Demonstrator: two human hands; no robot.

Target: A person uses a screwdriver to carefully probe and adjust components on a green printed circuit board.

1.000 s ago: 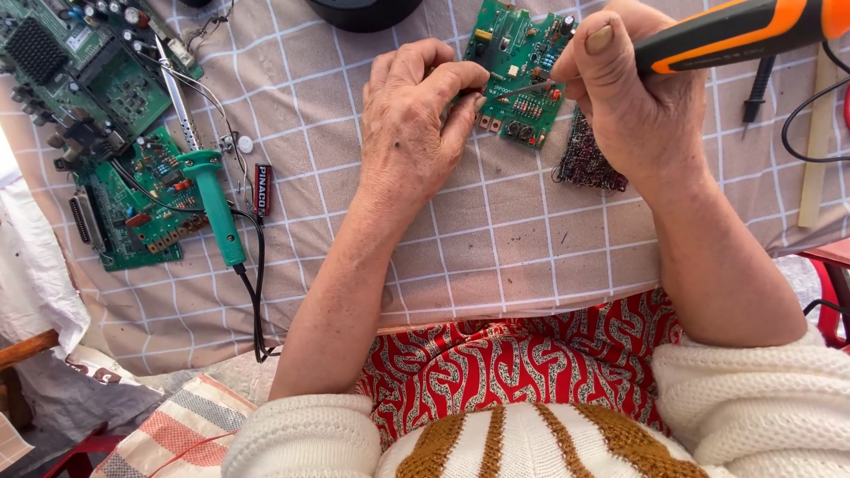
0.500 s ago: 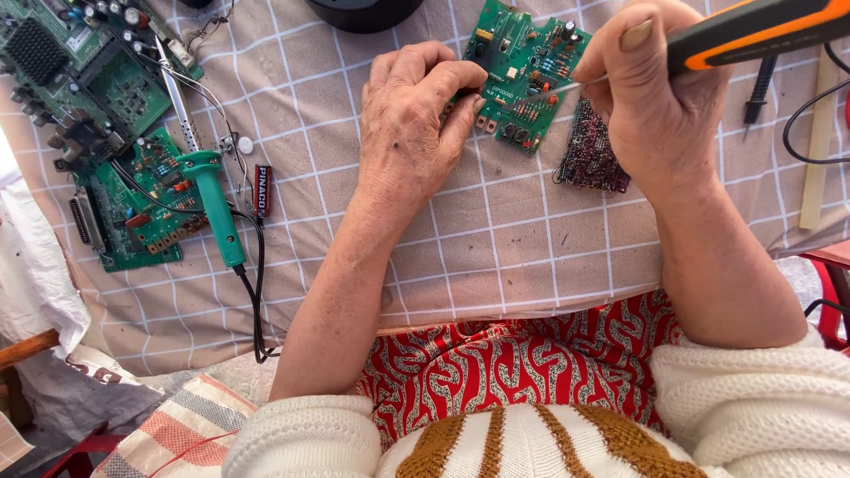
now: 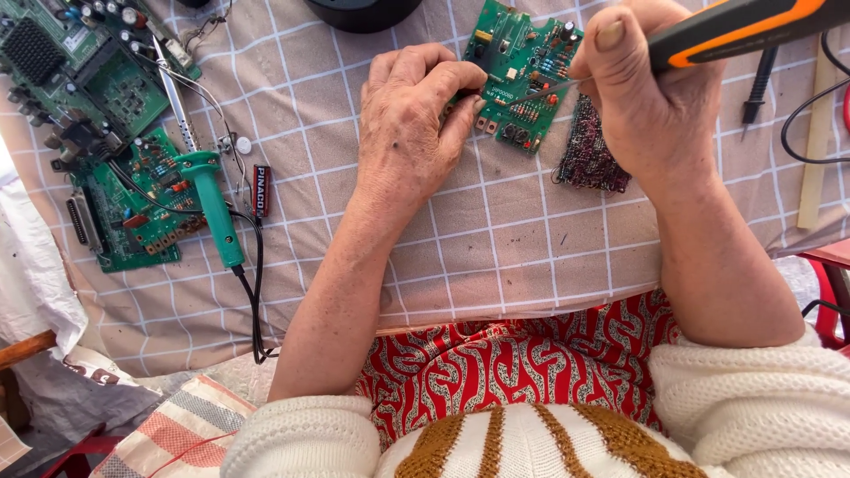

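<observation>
A small green circuit board [image 3: 522, 75] lies on the checked tablecloth [image 3: 496, 239] at the top middle. My left hand [image 3: 416, 124] rests on the cloth with its fingertips pressed on the board's left edge. My right hand [image 3: 655, 106] grips an orange-and-black handled tool [image 3: 735, 31], whose thin metal tip touches the middle of the board. A dark perforated board [image 3: 589, 155] with fine wiring lies under my right hand, partly hidden.
Several larger green circuit boards [image 3: 97, 124] lie at the top left. A green-handled soldering iron [image 3: 208, 199] with a black cord lies beside them, next to a small red-and-black battery [image 3: 260, 190]. A black round object [image 3: 363, 11] sits at the top edge. Black cables [image 3: 797, 124] run at the right.
My right hand has lifted slightly and the tool tip has shifted across the small board. The left hand stays on the board's edge.
</observation>
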